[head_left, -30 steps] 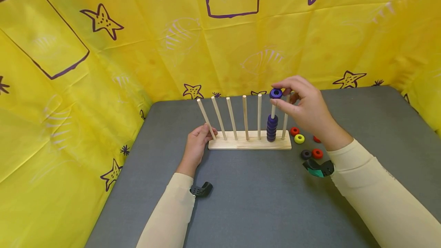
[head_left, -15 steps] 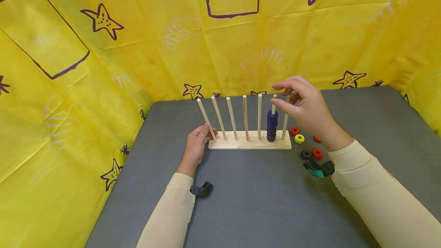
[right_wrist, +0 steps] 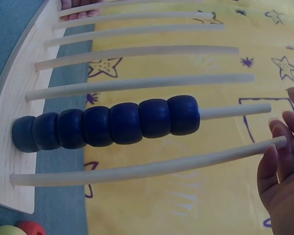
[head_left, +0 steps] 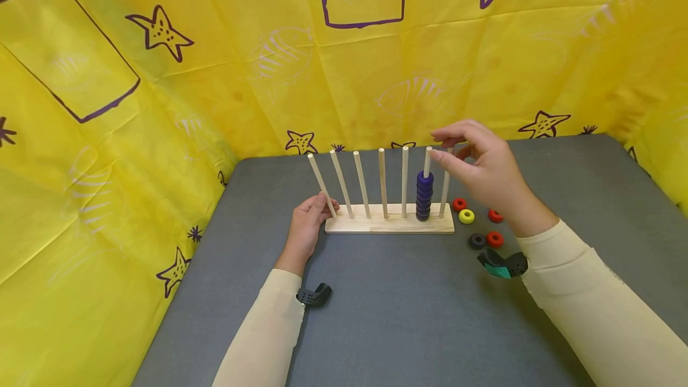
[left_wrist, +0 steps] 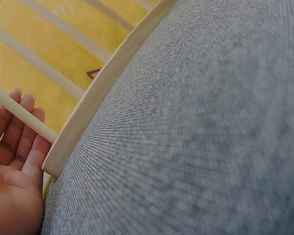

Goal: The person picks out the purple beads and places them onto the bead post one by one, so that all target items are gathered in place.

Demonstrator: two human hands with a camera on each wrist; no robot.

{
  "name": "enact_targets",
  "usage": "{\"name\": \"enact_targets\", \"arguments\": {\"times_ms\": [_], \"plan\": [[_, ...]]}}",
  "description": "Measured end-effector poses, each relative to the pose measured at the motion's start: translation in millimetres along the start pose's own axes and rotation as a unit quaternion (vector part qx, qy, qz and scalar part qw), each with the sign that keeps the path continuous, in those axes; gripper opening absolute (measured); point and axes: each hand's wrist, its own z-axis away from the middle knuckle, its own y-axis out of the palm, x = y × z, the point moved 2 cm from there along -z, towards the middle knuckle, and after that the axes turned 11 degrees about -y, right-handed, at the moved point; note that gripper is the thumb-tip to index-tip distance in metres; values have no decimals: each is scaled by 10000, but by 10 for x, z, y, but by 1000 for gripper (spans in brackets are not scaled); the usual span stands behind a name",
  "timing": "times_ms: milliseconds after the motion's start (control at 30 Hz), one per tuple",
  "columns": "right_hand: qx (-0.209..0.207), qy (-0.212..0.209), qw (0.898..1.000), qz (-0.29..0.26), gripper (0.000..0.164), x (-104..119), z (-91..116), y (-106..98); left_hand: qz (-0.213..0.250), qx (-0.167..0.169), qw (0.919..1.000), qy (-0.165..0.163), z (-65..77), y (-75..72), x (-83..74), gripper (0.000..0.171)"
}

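Observation:
My left hand (head_left: 305, 227) is at the left end of a wooden peg rack (head_left: 371, 227), its fingers reaching behind the leftmost peg (left_wrist: 22, 113); the left wrist view shows them nearly straight, touching the base's end. Several purple beads (head_left: 424, 197) are stacked on the second peg from the right, whose bare tip (right_wrist: 235, 111) sticks out above them. Near the tops of the two rightmost pegs hovers my right hand (head_left: 486, 166), thumb and forefinger apart with nothing between them. In the right wrist view its fingertips overlap the end of the rightmost peg (right_wrist: 147, 169).
Right of the rack lie loose beads on the grey table (head_left: 376, 315): several red ones (head_left: 495, 239), one yellow (head_left: 466, 216) and one black (head_left: 477, 240). The other pegs (head_left: 383, 184) stand bare. A yellow patterned cloth (head_left: 355, 88) hangs behind the table.
The purple bead that my right thumb and fingers pinched has been let go and sits on top of the stack. My right hand has since shifted slightly right; my left hand stays put.

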Motion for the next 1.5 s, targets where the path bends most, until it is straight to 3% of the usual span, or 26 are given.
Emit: {"name": "enact_targets", "arguments": {"times_ms": [500,800,1000,1500], "plan": [[-227,393,9970,-628,30,65,79,-73,-24,1,10000,-34,18,-5,-16,46],[-319,552,9970,-443,24,40,144,-115,-66,-20,10000,-52,5,0,-5,46],[-400,554,9957,-625,19,-26,224,-160,-70,-37,10000,-50,2,-8,1,46],[-192,1117,9911,-703,31,-153,439,-247,-56,14,10000,-37,6,-9,-1,47]]}}
